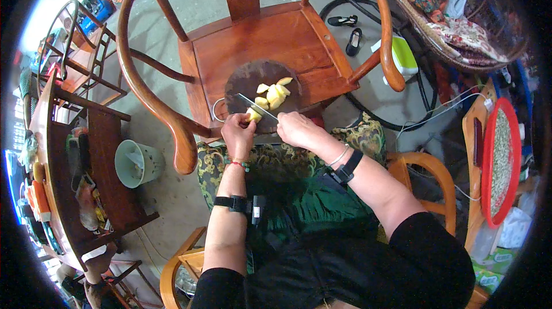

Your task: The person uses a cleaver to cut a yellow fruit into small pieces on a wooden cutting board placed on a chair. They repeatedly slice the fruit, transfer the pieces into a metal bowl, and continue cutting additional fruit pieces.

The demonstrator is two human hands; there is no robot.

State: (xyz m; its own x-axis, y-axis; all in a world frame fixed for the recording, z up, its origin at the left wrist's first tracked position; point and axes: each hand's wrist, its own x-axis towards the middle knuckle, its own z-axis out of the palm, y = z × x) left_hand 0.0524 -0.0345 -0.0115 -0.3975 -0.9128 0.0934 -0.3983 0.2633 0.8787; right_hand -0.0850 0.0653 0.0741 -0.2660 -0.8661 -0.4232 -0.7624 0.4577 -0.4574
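A round dark wooden cutting board (241,77) lies on the seat of a reddish wooden armchair (267,41) before me. Several pale yellow fruit pieces (276,95), perhaps apple, are heaped on its middle. My left hand (238,133) pinches another fruit piece (254,115) at the board's near edge. The handle of a knife (264,111) is in my right hand (297,128), mostly hidden by the fingers. Its blade points up and to the left, lying across or just behind the held piece; whether it cuts into it I cannot tell.
The chair's curved arms (138,97) flank the board. On the left stand a pale green bin (138,164) and a wooden table (64,158). A green-and-white box (401,58), black shoes (353,42) and a red tray (502,166) are on the right. Another person's arm (92,285) shows lower left.
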